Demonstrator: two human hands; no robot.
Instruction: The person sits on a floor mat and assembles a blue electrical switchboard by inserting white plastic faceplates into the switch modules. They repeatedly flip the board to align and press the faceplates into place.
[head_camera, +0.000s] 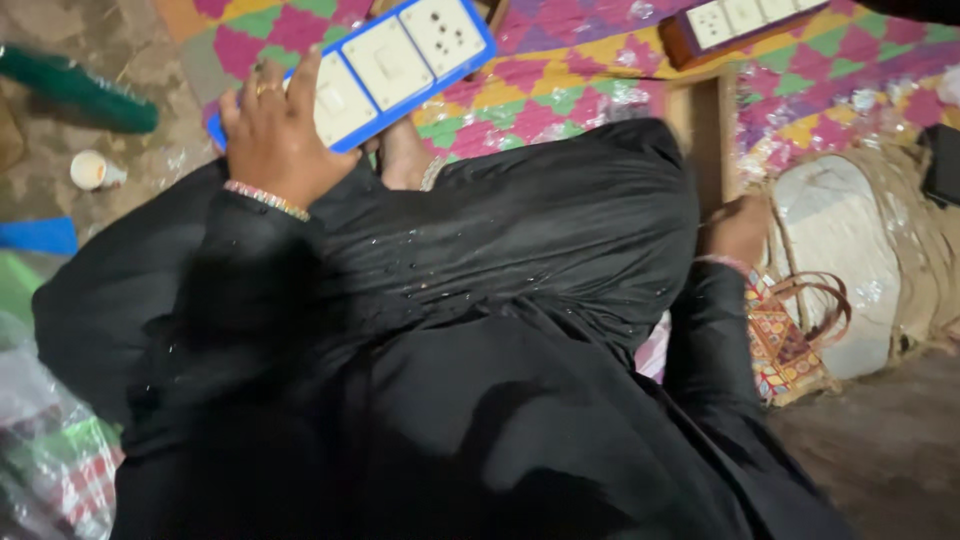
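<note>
Left hand (275, 125) clamped over the near end of the blue-rimmed switch board (385, 65), whose long axis runs up-right away from it over the patterned mat (560, 80); right hand (738, 228) well apart, seemingly closed, grip unclear

A bright patchwork mat (560, 80) in pink, yellow and green is being spread over the floor at the top. Bare, dusty ground (80, 40) is being shown at the left, where a small paper cup (92, 170) is lying. A woven basket (880, 250) is being kept at the right, and dim light is being cast throughout.
</note>
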